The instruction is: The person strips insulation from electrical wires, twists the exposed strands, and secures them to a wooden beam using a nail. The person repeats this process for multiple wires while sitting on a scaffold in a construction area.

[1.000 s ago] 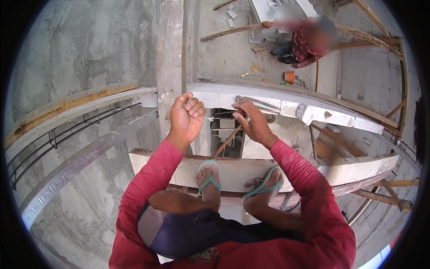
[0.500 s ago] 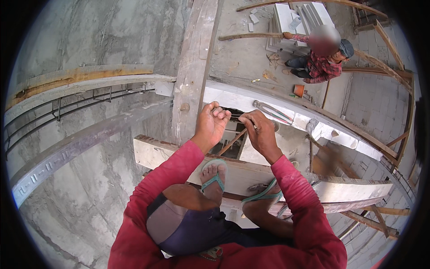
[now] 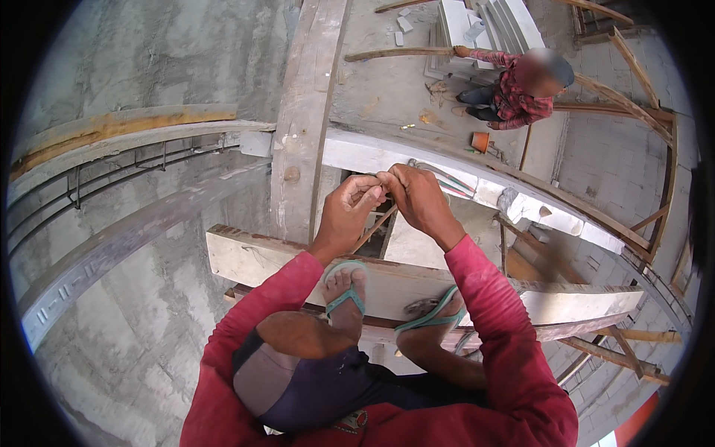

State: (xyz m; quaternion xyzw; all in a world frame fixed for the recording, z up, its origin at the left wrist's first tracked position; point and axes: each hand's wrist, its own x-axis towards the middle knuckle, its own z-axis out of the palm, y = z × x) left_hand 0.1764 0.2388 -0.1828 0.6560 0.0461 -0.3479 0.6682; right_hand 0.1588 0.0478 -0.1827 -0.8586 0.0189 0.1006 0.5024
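Note:
My left hand (image 3: 348,212) and right hand (image 3: 422,203) meet at the fingertips over a gap in the formwork. Both are closed in a pinch, and whatever lies between the fingers is too small and covered to make out. Just beyond my right hand, pincers (image 3: 456,184) with red and green handles rest on a white ledge (image 3: 357,153), their jaws partly hidden by that hand. Below my hands, a thin wooden stick (image 3: 376,227) slants through the gap.
My sandalled feet (image 3: 346,298) are at a pale board (image 3: 253,253). A wide timber (image 3: 298,134) runs away on the left, near dark steel bars (image 3: 119,167). Far below, a person (image 3: 521,86) in a checked shirt holds a pole beside white panels (image 3: 454,22); an orange bucket (image 3: 480,141) stands nearby.
My hands, apart before, have come together, the right one moving left to the left one's fingertips. The left fingers have turned inward. The whole view has shifted slightly.

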